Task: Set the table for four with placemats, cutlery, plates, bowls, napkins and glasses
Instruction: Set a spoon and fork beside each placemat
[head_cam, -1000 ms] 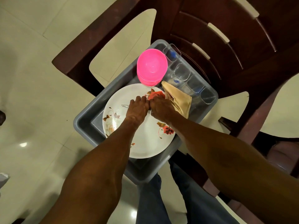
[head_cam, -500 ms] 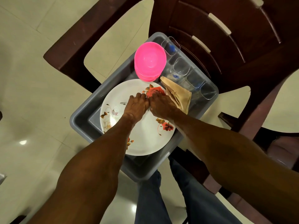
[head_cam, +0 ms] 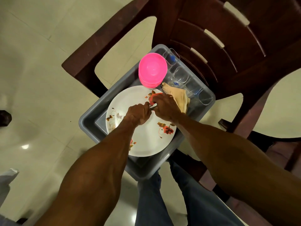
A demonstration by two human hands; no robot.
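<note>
Now | cutlery (head_cam: 153,106) between hands | over plate (head_cam: 130,98) | grey tub (head_cam: 91,116)

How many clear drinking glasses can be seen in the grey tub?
4, in a row along the far right wall of the grey tub: glass one, glass two, glass three, glass four. None seems hidden.

The person's forearms (head_cam: 101,168) were bare, with no sleeves, watch or rings on either wrist; the legs wore blue denim jeans (head_cam: 151,201).
</note>
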